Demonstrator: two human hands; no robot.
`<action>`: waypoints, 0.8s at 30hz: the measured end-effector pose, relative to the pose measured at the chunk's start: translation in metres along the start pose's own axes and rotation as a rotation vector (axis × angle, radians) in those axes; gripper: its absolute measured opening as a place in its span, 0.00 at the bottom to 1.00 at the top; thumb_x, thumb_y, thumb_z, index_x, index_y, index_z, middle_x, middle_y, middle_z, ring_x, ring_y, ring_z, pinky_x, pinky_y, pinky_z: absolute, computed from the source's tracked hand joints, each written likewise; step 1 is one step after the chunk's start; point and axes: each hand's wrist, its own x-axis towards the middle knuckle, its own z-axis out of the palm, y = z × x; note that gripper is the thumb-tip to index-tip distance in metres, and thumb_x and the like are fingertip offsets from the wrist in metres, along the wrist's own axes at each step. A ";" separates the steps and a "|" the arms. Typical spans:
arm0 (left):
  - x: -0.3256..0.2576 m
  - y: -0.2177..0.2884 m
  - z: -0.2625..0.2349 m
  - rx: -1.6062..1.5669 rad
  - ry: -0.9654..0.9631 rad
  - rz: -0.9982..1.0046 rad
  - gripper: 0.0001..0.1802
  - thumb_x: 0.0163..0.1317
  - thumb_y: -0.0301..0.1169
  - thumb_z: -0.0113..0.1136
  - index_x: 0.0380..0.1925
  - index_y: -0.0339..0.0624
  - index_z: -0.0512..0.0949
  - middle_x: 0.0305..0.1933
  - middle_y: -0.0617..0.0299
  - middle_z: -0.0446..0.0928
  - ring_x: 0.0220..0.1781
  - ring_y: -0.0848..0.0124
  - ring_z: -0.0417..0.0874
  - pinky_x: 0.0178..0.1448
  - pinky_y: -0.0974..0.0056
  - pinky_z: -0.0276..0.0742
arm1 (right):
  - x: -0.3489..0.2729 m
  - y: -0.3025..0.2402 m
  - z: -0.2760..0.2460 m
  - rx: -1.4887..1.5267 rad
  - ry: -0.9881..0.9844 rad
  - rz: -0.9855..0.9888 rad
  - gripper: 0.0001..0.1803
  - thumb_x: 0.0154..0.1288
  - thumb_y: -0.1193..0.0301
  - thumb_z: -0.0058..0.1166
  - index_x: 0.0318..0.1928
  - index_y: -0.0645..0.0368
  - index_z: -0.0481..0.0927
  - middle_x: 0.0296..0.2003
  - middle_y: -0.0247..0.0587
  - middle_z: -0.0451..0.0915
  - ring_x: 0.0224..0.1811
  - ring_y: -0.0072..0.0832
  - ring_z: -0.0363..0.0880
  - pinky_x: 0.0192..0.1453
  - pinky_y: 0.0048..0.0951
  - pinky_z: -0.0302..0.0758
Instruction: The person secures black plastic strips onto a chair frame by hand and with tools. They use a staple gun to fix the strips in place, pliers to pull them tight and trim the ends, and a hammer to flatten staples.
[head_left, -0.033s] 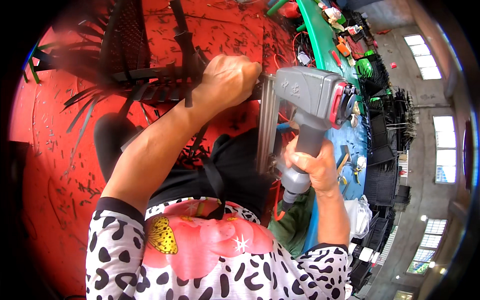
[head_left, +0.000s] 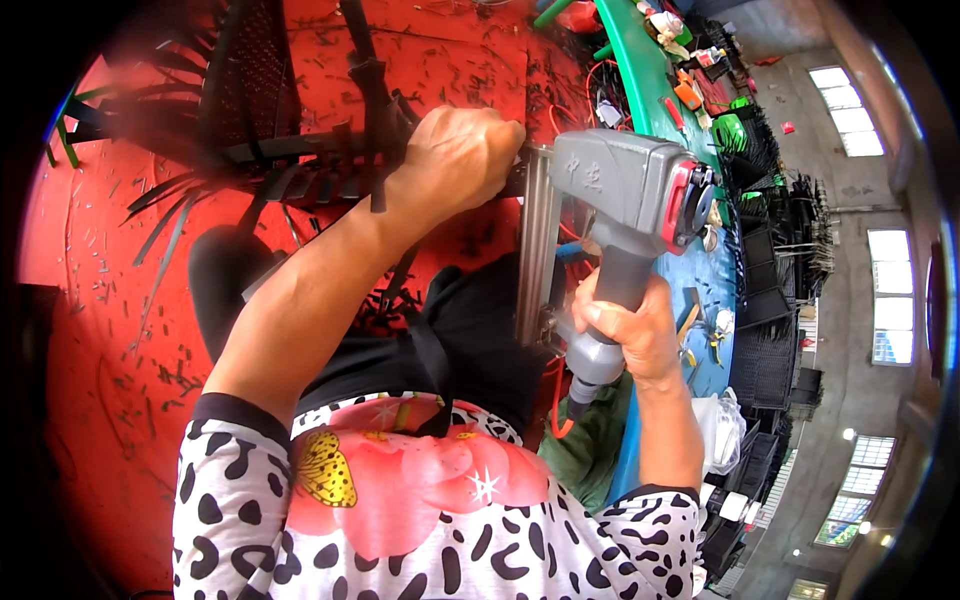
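Note:
My right hand is wrapped round the handle of a grey pneumatic staple gun with a red and black end cap. The gun's nose and long metal magazine point toward my left fist. My left hand is closed on the near edge of a black woven frame; its fingertips and what lies under them are hidden. Loose black flat strips fan out from the frame's left side. A dark upright bar rises just left of my left hand.
Red flooring is strewn with short black strip offcuts. An orange-red air hose hangs below the gun. To the right, a green and blue bench holds pliers, small tools and a plastic bag. Black woven pieces are stacked beyond it.
The staple gun and my right hand have shifted very slightly to the right. My left hand stays on the frame.

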 end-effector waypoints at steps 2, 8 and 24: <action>-0.001 0.000 0.000 -0.010 -0.001 -0.002 0.06 0.59 0.31 0.62 0.34 0.45 0.83 0.32 0.53 0.83 0.35 0.50 0.86 0.38 0.47 0.80 | 0.000 -0.006 -0.001 -0.036 0.011 0.046 0.10 0.56 0.74 0.65 0.37 0.64 0.80 0.27 0.36 0.81 0.29 0.22 0.80 0.37 0.27 0.77; 0.001 0.000 -0.002 -0.058 -0.025 -0.022 0.09 0.57 0.30 0.62 0.37 0.46 0.86 0.33 0.52 0.84 0.38 0.50 0.86 0.42 0.47 0.81 | 0.002 -0.020 0.000 -0.181 -0.011 0.084 0.09 0.57 0.73 0.63 0.35 0.63 0.79 0.26 0.37 0.81 0.28 0.23 0.79 0.37 0.27 0.76; 0.014 0.003 -0.018 -0.177 -0.216 -0.222 0.17 0.51 0.28 0.67 0.44 0.46 0.88 0.36 0.46 0.85 0.45 0.48 0.86 0.50 0.49 0.81 | 0.003 -0.027 -0.004 -0.192 -0.011 0.076 0.12 0.58 0.67 0.63 0.36 0.63 0.78 0.26 0.39 0.80 0.28 0.25 0.78 0.37 0.29 0.75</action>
